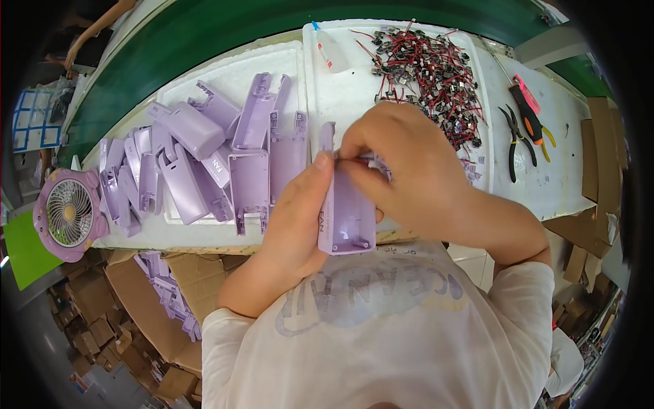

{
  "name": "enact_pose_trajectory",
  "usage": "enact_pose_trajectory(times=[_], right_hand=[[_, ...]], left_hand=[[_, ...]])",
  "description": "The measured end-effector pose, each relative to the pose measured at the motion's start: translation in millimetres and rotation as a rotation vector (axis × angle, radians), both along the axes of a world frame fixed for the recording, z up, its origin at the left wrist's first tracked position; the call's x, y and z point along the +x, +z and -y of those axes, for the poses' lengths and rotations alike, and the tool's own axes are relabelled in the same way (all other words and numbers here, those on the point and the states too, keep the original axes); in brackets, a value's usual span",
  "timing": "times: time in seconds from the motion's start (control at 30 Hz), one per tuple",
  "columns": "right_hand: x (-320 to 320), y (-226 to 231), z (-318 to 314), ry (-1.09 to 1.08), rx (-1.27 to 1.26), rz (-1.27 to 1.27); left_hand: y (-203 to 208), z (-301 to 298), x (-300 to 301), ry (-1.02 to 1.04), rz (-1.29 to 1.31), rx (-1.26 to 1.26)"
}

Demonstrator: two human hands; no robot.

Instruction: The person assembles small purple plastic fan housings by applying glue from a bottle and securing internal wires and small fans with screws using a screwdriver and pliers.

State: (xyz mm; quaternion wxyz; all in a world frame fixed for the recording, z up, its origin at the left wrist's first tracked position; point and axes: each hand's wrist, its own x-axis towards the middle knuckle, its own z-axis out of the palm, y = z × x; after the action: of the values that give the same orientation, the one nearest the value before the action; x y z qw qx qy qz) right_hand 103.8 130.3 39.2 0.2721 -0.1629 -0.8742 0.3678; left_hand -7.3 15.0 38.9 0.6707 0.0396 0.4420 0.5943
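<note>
Head view: left hand (pixel 293 211) clamped on the lilac fan casing (pixel 351 215), just before the white shirt (pixel 388 341)!
Right hand (pixel 415 163) at its upper end, pinch hidden, can't tell; seemingly fitting work, calling for steady support.

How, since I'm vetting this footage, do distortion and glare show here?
Head view: black corners, and the green strip bending toward the rim; also in the head view, soft highlights on the loose purple casings, while lettering on the held casing stays visible.
</note>
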Motion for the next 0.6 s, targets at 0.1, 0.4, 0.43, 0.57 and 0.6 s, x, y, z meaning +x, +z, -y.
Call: enact_pose_trajectory(times=[0.1, 0.4, 0.43, 0.57, 0.6], right_hand=[[1, 8, -7, 0.023, -0.109, 0.056], [22, 27, -10, 0.077, 0.164, 0.035], [27, 29, -2, 0.192, 0.203, 0.062], [31, 24, 17, 0.279, 0.197, 0.062], [29, 29, 10, 0.259, 0.195, 0.043]], left_hand=[[2, 0, -4, -0.046, 0.025, -0.011], [-10, 3, -7, 0.054, 0.262, 0.064], [-9, 0, -6, 0.051, 0.3, 0.081], [-2, -15, 5, 0.05, 0.138, 0.035], [-9, -14, 1, -0.008, 0.021, 0.045]])
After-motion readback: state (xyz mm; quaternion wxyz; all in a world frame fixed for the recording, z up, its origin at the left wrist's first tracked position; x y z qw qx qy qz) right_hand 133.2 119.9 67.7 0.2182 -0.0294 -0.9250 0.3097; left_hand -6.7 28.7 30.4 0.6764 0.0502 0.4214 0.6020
